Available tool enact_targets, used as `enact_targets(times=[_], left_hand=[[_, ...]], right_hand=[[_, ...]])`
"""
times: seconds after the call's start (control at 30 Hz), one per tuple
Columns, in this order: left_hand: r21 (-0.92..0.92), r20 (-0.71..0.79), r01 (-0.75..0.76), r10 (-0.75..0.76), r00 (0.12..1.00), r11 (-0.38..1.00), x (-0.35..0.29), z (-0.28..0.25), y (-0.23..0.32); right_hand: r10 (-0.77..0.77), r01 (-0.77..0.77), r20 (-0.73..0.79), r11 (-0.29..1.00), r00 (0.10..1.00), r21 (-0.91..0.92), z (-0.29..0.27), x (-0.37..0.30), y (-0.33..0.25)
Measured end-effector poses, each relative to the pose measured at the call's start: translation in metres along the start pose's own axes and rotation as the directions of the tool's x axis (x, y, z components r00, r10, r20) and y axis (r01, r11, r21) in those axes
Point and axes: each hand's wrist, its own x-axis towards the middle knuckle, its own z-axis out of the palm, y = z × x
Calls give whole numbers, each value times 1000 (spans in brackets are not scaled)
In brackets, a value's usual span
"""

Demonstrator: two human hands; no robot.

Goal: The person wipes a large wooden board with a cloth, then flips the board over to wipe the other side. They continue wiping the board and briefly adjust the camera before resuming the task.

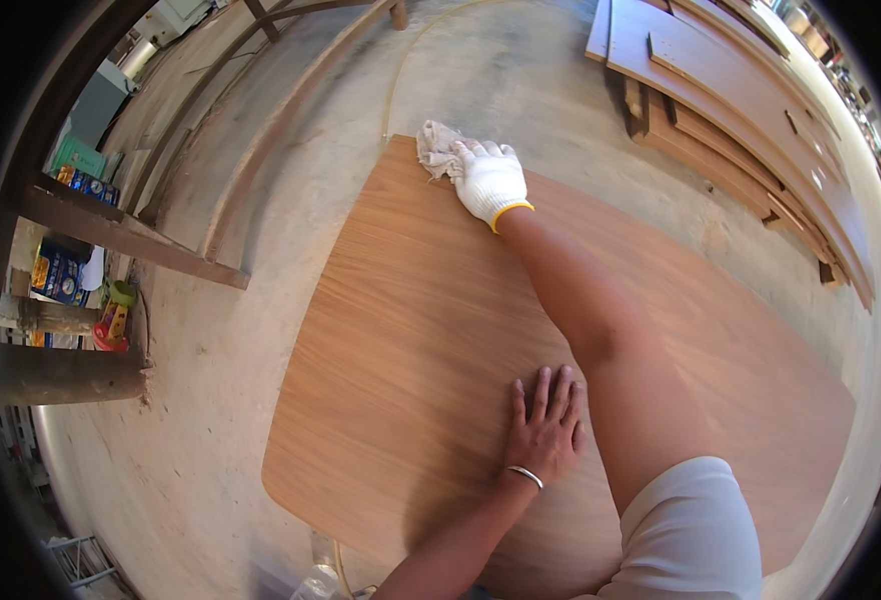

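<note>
A large brown wood-grain board (390, 330) with rounded corners lies in front of me. My right hand (490, 183), in a white knit glove with a yellow cuff edge, stretches to the board's far left corner. Its fingers press on a crumpled whitish rag (440, 150), which overhangs the board's far edge. My left hand (546, 432) is bare, with a silver bangle at the wrist. It rests flat on the near part of the board, fingers spread, holding nothing.
Stacked wooden panels (730, 90) sit at the far right. A wooden frame (290, 115) stands at the left, near boxes and a colourful toy-like object (113, 318). A thin hose (392, 85) runs over the concrete floor. A clear plastic container (317, 583) shows below the board's near edge.
</note>
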Motion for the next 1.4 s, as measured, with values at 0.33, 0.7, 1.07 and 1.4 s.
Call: enact_targets(times=[0.33,0.7,1.07,1.4], left_hand=[[29,-123,6,-2,992,1000,4,7,5],[116,-164,5,15,986,993,1,6,7],[181,-119,-12,34,992,983,4,12,11],[217,-149,-11,44,988,976,-1,5,1]], right_hand=[[186,-196,-135,978,973,-70,-59,-154,160],[833,-726,-96,412,545,-551,-216,-433,431],[142,-106,-212,979,967,173,-120,-260,222],[613,-605,21,784,790,-140,-210,-355,362]])
